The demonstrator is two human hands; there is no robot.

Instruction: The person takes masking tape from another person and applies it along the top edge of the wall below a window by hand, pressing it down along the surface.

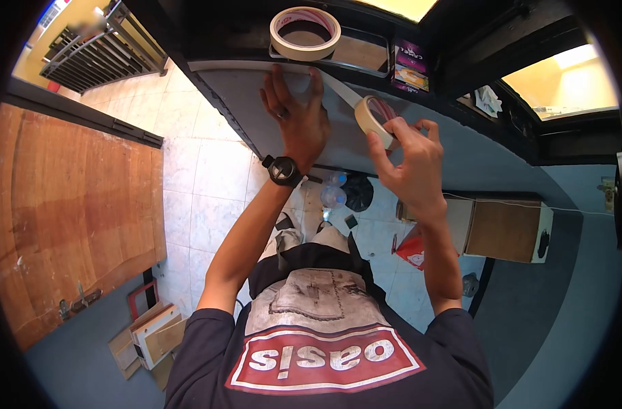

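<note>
A roll of masking tape point(369, 121) is gripped between the thumb and fingers of my right hand point(412, 158). From it a pale strip of tape point(339, 93) stretches up and left to the top edge of the grey wall point(249, 102), where it runs along under the dark sill. My left hand point(296, 117), with a black watch at the wrist, has its fingers spread and its fingertips at the strip on the wall. Just above, a second roll of masking tape point(281, 42) lies on the black sill.
A purple cigarette pack point(410, 65) and crumpled white paper point(489, 101) rest on the black window frame point(461, 41). To the left is a wooden door point(79, 211). Plastic bottles point(333, 196), a black bag point(358, 192) and a brown-fronted cabinet point(502, 230) are below.
</note>
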